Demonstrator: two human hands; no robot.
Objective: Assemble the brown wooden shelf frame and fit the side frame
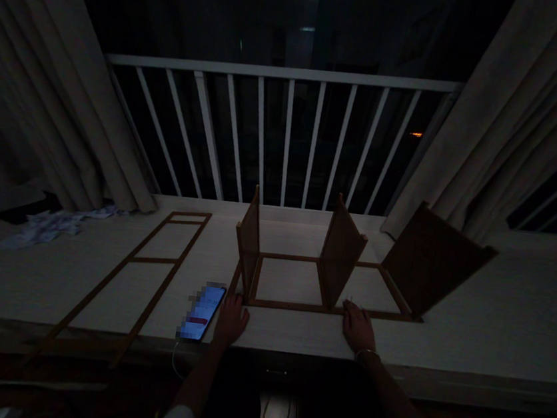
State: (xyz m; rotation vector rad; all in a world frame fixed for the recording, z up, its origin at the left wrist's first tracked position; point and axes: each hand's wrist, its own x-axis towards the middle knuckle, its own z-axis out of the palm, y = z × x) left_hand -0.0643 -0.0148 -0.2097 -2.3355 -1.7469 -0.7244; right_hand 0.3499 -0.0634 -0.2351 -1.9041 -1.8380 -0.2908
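A brown wooden frame point(290, 306) lies on the pale ledge, with three upright panels standing from it: a left panel point(250, 243), a middle panel point(341, 253) and a right panel point(433, 260) that leans outward. My left hand point(232, 318) is closed at the frame's front left corner, its thumb apart from the fingers. Farther right, my right hand point(358, 327) has its fingers curled over the front rail, just right of the middle panel's foot. The dim light hides the fingertips' exact contact.
Left of my left hand lies a lit phone point(203, 313) with a white cable. Another flat wooden frame point(154, 260) slants across the ledge point(496, 328) and overhangs its front edge. Crumpled papers point(55, 227) lie far left. White railing point(284, 73) and curtains point(67, 77) stand behind.
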